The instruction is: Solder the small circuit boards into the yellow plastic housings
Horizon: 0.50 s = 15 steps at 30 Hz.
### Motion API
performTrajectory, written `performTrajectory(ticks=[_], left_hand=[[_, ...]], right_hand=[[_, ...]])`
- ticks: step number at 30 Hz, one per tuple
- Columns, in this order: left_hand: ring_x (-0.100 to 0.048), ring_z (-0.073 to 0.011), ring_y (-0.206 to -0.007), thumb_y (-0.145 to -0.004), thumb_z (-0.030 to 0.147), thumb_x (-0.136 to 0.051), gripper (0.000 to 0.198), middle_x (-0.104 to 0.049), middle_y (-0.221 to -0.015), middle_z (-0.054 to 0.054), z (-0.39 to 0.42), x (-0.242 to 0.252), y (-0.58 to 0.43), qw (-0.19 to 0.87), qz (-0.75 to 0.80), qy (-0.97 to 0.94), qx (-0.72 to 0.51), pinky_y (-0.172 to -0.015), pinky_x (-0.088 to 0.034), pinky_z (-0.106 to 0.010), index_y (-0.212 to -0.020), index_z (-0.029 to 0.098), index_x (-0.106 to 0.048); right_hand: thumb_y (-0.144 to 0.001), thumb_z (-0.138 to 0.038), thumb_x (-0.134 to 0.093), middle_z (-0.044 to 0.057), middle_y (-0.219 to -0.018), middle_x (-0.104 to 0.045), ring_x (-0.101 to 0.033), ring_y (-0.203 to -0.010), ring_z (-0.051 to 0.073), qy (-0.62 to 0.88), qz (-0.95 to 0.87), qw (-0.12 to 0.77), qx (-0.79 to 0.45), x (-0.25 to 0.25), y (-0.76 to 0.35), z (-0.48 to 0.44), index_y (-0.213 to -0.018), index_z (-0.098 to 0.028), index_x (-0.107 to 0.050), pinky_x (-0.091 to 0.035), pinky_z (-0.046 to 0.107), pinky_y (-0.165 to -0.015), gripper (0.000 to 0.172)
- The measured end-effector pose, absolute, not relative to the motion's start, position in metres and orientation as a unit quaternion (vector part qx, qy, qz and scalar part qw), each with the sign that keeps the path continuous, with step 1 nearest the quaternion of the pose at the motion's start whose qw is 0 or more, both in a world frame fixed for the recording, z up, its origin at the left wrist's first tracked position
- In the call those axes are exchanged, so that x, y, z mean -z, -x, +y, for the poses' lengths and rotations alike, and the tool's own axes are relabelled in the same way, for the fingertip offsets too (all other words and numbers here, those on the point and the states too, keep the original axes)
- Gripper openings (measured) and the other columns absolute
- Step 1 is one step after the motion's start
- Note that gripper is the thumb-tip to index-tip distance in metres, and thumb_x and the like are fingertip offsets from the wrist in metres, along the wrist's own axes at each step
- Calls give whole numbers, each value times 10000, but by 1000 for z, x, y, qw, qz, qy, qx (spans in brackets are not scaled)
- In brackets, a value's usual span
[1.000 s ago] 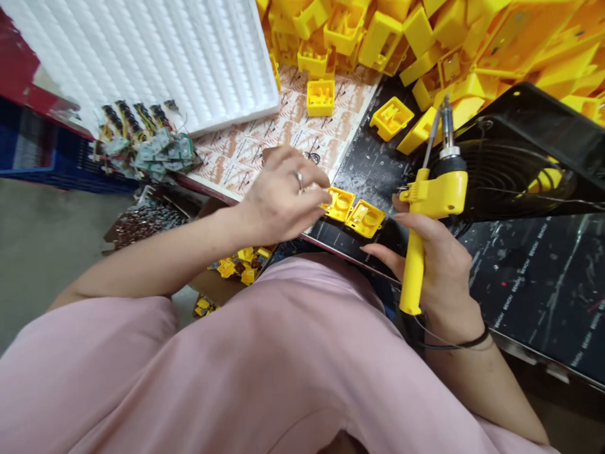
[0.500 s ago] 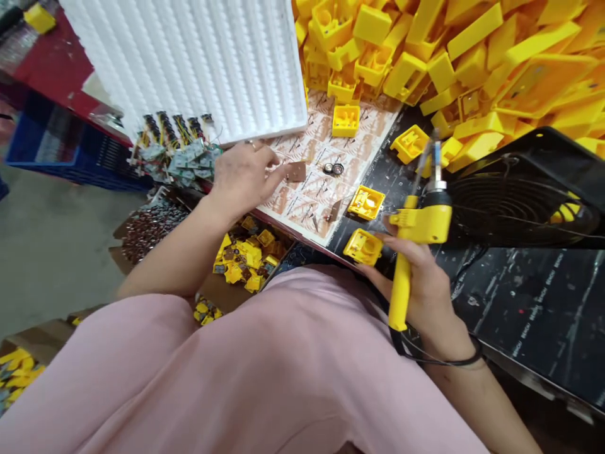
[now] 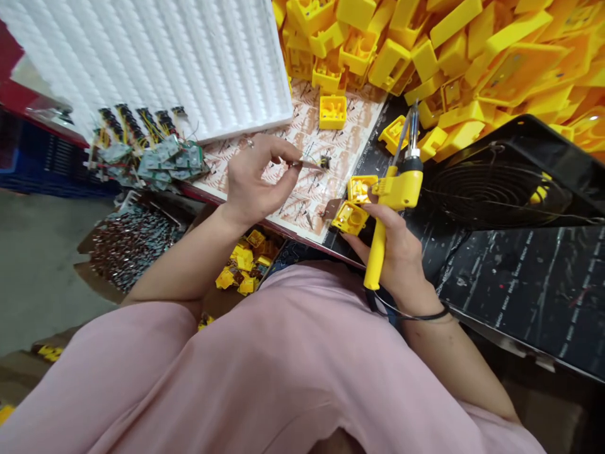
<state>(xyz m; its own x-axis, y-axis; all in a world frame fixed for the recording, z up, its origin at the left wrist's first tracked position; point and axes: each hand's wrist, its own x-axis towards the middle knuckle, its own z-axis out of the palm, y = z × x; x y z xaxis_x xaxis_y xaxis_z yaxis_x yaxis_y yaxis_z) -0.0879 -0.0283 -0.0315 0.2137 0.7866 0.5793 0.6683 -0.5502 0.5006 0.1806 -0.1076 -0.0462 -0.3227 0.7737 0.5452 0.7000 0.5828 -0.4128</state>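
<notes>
- A black work mat [image 3: 520,277] covers the right of the bench. A printed paper sheet [image 3: 331,142] lies beside it on the left, and bare concrete floor [image 3: 38,271] shows below the bench's left edge.
- A black fan [image 3: 491,186] lies flat on the mat, just beside a tall heap of yellow plastic housings [image 3: 425,44] that fills the far right corner.
- A white foam tray [image 3: 189,57] rests at the far left, its near edge on the paper sheet. A bundle of small circuit boards with wires [image 3: 155,157] lies just in front of it.
- Below the bench edge, a cardboard box [image 3: 208,299] holds small yellow parts [image 3: 246,258]; another box to the left is full of dark parts [image 3: 132,236]. A blue crate [image 3: 28,167] stands behind it.
- The left hand [image 3: 258,180] hovers over the paper sheet, thumb and forefinger pinched tight on a thin flat piece [image 3: 306,164].
- The right hand [image 3: 399,249] is wrapped around the handle of a yellow soldering iron [image 3: 394,192], whose tip points away from the person.
- That hand's fingertips also touch a small yellow housing [image 3: 350,217] at the mat's near edge; whether they grip it cannot be told. A second housing [image 3: 358,187] sits just behind it.
</notes>
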Motion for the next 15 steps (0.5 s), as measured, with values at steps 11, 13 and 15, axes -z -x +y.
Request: performTrajectory(ticks=[11,13,15], left_hand=[[-749,-178,-965,-960,184,-674,188,-789,-1069,-63,-70,28,102,101,271,-901,-324,-858,-583,-315,-1144,217,-698],[-728,-164,-920,-986,166,-630,162,-789,-1023,-36,-62,15,98,132,267,-910,-287,-846,-562,-309,-1109,220,-721],[-699,-176,-905,-1012,199,-582,172,-786,-1010,-20,-55,1,88,124,249,-938,-206,-845,-534,-335,-1058,233,-744]], right_hand=[[-932,-358,-796,70,-1185,-752,-769,-1000,255,431,-832,343,-64,41,-207,-121,-1514,-294,-456,-655,376,-853,677],[-915,-352,-815,75,-1202,-749,-764,-1029,263,424,-832,349,-80,42,-209,-122,-1523,-294,-445,-646,405,-923,714],[-900,-346,-831,83,-1232,-743,-760,-1049,269,419,-832,351,-95,42,-210,-121,-1531,-293,-435,-629,432,-983,747]])
